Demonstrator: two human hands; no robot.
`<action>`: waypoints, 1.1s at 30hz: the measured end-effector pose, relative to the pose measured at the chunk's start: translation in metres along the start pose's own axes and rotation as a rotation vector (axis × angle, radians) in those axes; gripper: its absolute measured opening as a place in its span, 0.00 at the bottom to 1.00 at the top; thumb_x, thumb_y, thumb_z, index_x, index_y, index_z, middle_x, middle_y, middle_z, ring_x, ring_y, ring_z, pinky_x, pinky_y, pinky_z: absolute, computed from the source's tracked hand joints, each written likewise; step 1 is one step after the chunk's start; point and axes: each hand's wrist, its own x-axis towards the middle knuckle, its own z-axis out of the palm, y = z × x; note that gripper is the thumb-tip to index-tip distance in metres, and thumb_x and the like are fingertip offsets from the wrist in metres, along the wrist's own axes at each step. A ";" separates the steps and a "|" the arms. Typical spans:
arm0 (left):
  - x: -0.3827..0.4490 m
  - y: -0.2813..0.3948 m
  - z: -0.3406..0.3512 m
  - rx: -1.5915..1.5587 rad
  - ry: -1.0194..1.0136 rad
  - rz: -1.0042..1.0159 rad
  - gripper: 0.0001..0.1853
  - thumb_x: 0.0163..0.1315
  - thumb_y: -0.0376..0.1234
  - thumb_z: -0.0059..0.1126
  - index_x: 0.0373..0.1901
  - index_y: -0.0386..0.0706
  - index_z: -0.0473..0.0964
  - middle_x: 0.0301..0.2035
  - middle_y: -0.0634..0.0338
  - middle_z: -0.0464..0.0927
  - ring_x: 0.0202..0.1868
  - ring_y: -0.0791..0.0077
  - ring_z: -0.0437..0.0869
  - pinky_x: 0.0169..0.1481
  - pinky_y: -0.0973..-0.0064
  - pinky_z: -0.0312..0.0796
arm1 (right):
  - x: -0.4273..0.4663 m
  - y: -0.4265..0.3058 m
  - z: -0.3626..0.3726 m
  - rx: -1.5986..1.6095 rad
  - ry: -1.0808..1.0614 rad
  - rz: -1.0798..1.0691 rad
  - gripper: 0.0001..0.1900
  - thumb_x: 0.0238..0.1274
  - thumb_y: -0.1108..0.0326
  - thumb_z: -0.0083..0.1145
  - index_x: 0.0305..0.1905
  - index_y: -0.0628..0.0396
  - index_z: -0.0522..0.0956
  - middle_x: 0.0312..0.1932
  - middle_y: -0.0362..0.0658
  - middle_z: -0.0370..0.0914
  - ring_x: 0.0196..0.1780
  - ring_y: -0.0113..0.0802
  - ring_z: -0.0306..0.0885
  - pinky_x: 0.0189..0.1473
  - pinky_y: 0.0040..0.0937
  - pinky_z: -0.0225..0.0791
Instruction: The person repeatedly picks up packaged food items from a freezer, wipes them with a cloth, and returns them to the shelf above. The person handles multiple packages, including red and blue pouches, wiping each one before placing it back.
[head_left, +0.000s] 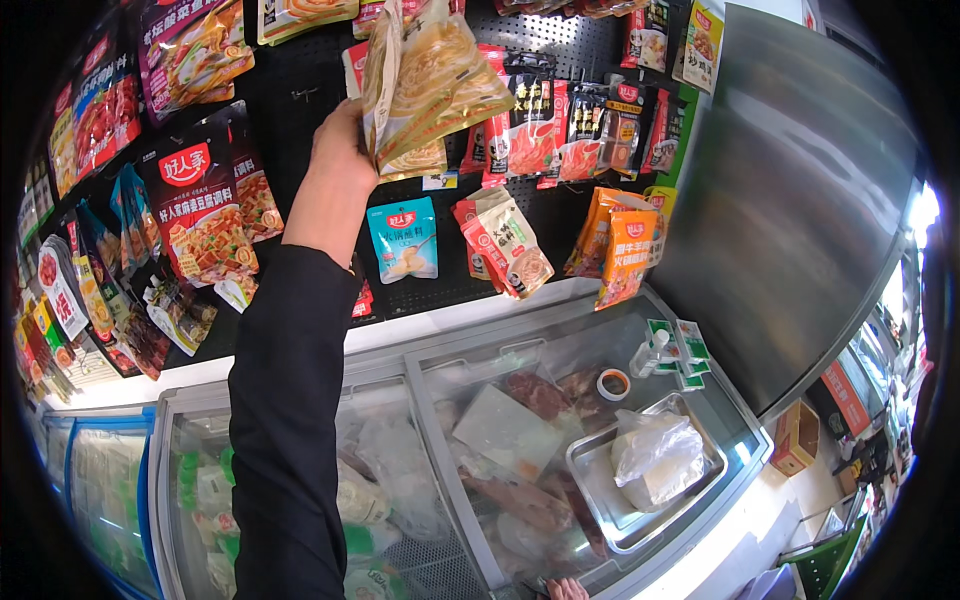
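Note:
My left hand (343, 146), at the end of a black sleeve, reaches up to a pegboard rack and is closed on the left edge of gold seasoning packets (439, 82) with noodle-like pictures. Another similar packet (416, 161) hangs just behind and below them. A teal dipping-sauce pouch (405, 241) hangs under the hand. Red and black hotpot base packets (525, 127) hang to the right. Only part of my right hand (566, 589) shows, at the bottom edge by the freezer's near rim, beside a small dark object; its grip is not clear.
A glass-topped chest freezer (450, 341) stands below the rack. On it lie a metal tray (592, 480) with a plastic-wrapped block (660, 461), a tape roll (613, 385), a clear bottle (651, 352) and small green-white boxes (691, 341). A metal panel (787, 202) rises at right.

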 end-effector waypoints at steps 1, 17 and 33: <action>-0.009 0.001 0.009 0.018 0.026 0.042 0.13 0.64 0.25 0.54 0.50 0.33 0.74 0.45 0.48 0.81 0.44 0.58 0.87 0.49 0.60 0.81 | -0.002 0.000 0.001 0.005 0.000 0.014 0.19 0.53 0.60 0.62 0.48 0.59 0.76 0.40 0.55 0.74 0.48 0.56 0.74 0.52 0.50 0.70; -0.103 0.012 0.060 0.502 0.044 0.550 0.11 0.70 0.32 0.58 0.46 0.34 0.80 0.36 0.63 0.82 0.36 0.85 0.77 0.42 0.81 0.69 | -0.007 0.006 0.010 -0.040 -0.025 0.026 0.21 0.56 0.57 0.61 0.51 0.58 0.77 0.48 0.56 0.77 0.55 0.57 0.74 0.57 0.51 0.69; -0.533 -0.070 -0.183 0.637 0.667 -0.392 0.07 0.67 0.30 0.60 0.30 0.39 0.76 0.25 0.70 0.72 0.26 0.86 0.68 0.31 0.79 0.61 | -0.014 0.012 0.019 0.003 -0.075 0.073 0.26 0.57 0.56 0.60 0.59 0.58 0.75 0.57 0.59 0.76 0.61 0.59 0.72 0.62 0.54 0.67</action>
